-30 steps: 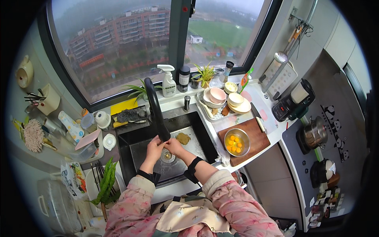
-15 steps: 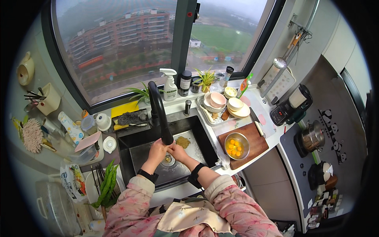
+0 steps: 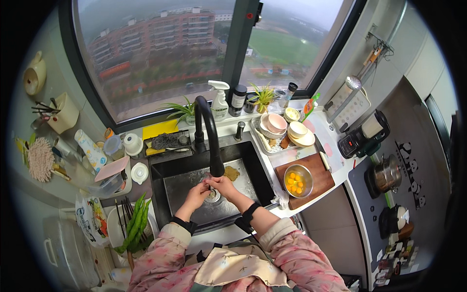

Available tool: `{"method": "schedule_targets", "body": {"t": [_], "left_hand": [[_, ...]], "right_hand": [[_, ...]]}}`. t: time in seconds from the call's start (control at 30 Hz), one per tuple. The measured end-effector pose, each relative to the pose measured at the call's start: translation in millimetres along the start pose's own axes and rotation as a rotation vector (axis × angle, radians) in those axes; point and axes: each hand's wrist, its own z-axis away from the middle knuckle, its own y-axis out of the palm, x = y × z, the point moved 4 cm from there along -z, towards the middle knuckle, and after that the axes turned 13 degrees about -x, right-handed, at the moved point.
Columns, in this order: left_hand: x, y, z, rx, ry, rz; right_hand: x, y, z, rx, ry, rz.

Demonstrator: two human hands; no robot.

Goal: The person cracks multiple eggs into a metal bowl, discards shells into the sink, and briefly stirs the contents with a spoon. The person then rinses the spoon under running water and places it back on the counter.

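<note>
Over the black sink (image 3: 262, 187), both hands meet just below the spout of the black faucet (image 3: 208, 117). My left hand (image 3: 196, 195) has its fingers bent inward, touching the fingertips of my right hand (image 3: 224, 186). The right hand's fingers are curled and pressed together, partly behind the spout's end. Something pale or wet shows between the fingertips, too small to name. Below the hands lies the round metal drain (image 3: 212, 196). A yellow-brown clump (image 3: 232, 173) rests on the sink floor beyond the right hand.
Right of the sink, a steel bowl of egg yolks (image 3: 297, 181) stands on a wooden board (image 3: 318, 170) with a knife (image 3: 325, 161). Behind are a dish rack (image 3: 270, 146) with bowls and a spray bottle (image 3: 220, 102). Green peppers (image 3: 135, 226) lie at the left.
My hands have shifted slightly, the right now higher and nearer the spout's end, the left lower beside it. The whole view has moved a little, so the scene sits farther right.
</note>
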Motion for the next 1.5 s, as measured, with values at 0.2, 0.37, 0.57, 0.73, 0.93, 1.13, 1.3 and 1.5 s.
{"method": "schedule_targets", "body": {"t": [0.2, 0.37, 0.57, 0.73, 0.93, 1.13, 1.3, 1.5], "left_hand": [[-9, 12, 3, 0.05, 0.017, -0.2], [-20, 24, -9, 0.053, 0.015, 0.085], [-19, 10, -4, 0.009, 0.001, -0.339], [-13, 3, -3, 0.089, -0.035, -0.503], [-18, 3, 8, 0.177, -0.136, -0.334], [-32, -25, 16, 0.033, 0.126, -0.576], [-70, -61, 34, -0.186, 0.308, -0.589], [-147, -84, 73, -0.575, 0.473, -0.586]], "right_hand": [[0, -18, 14, -0.065, -0.24, 0.483], [5, -27, -8, -0.091, -0.071, 0.449], [30, -27, 5, -0.082, -0.07, 0.566], [68, -28, 1, -0.039, -0.114, 0.549], [78, -41, -58, -0.13, -0.261, 0.632], [48, -45, -111, -0.09, -0.522, 0.87], [51, -43, -131, -0.19, -0.507, 0.913], [46, -42, -119, -0.098, -0.714, 0.941]]}}
